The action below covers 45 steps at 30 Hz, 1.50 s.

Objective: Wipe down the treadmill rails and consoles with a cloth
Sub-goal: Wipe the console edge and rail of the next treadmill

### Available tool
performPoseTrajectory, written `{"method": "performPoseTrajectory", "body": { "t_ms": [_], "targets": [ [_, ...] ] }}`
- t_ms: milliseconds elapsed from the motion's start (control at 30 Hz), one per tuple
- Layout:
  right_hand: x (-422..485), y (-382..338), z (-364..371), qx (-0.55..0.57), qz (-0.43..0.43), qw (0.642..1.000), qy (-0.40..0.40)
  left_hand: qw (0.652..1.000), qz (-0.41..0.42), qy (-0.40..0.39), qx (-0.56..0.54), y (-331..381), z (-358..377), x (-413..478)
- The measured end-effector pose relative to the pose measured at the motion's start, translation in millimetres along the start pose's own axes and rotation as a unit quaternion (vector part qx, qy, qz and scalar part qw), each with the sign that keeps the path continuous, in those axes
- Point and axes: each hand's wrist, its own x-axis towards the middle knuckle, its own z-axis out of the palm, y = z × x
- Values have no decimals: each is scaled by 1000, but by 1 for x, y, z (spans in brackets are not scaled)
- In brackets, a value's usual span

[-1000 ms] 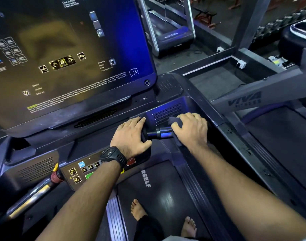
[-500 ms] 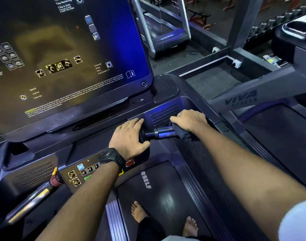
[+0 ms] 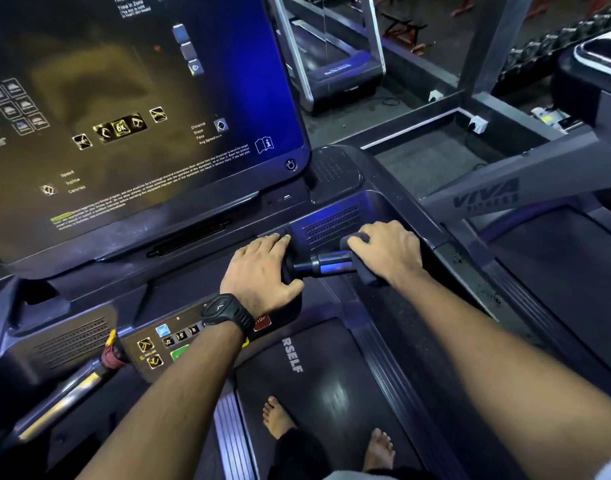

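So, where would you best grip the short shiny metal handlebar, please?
Grip the short shiny metal handlebar at its bare middle, from above: it lies level, the left hand rests on the dark console block at one end, the right hand holds the dark cloth around the other.

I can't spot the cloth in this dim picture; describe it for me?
Start at the console screen and drop to the short shiny grip bar below its right corner. The cloth is the dark wad under the right hand: soft and matte, unlike the glossy bar.
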Motion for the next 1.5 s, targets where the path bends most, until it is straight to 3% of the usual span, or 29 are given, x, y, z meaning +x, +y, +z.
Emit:
{"method": "performPoseTrajectory", "body": {
  "t_ms": [100,167,233,367,500,667,1167,1500],
  "targets": [
    [22,-6,-11,5,18,992,-128,1000,1,-4,-3,0,1,0],
    [30,-13,-13,-1,30,986,-162,1000,-1,-6,-5,0,2,-3],
    [25,-11,-5,1,29,994,-105,1000,-1,-2,0,-1,2,-3],
    [-18,4,27,32,-26,990,132,1000,4,3,11,-1,1,1],
    [-11,4,31,35,-11,990,139,1000,2,3,7,-2,2,-1],
    [-43,11,74,72,-45,948,305,1000,0,7,4,0,2,0],
    [-61,-5,131,83,-18,920,383,1000,-4,2,7,1,0,-3],
    [-60,-11,123,61,-28,913,401,1000,-2,5,5,2,1,-3]
  ]
}}
